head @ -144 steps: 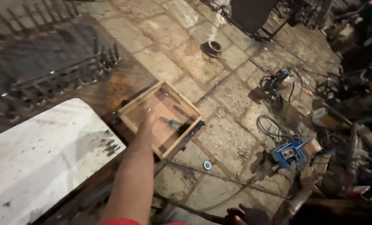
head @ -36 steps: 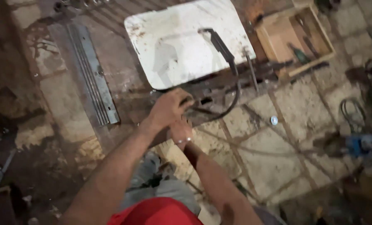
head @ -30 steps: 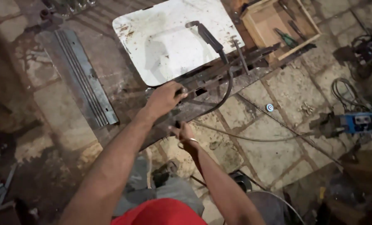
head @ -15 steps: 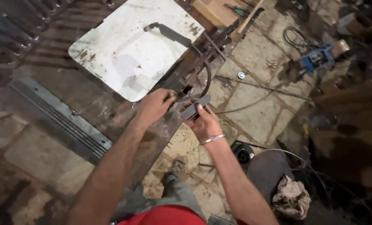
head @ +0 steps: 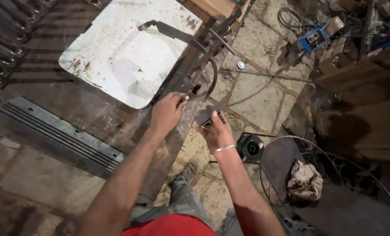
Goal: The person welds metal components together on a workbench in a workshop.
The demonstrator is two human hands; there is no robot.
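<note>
You are gripping a small flat metal piece (head: 209, 117) in your right hand (head: 215, 133), just off the near edge of the steel workbench (head: 94, 118). Your left hand (head: 166, 113) is clenching the bench's edge rail beside the curved rod (head: 212, 81). Keep that left hand braced and the piece level. Since half a second ago, your hands are sitting slightly further apart, and the rusty white sheet (head: 125, 52) is filling more of the view.

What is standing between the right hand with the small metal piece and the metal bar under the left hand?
Nothing visible. The right hand holds the small metal piece just beside the metal bar, where the left hand rests; only bare floor shows in the gap.
</note>
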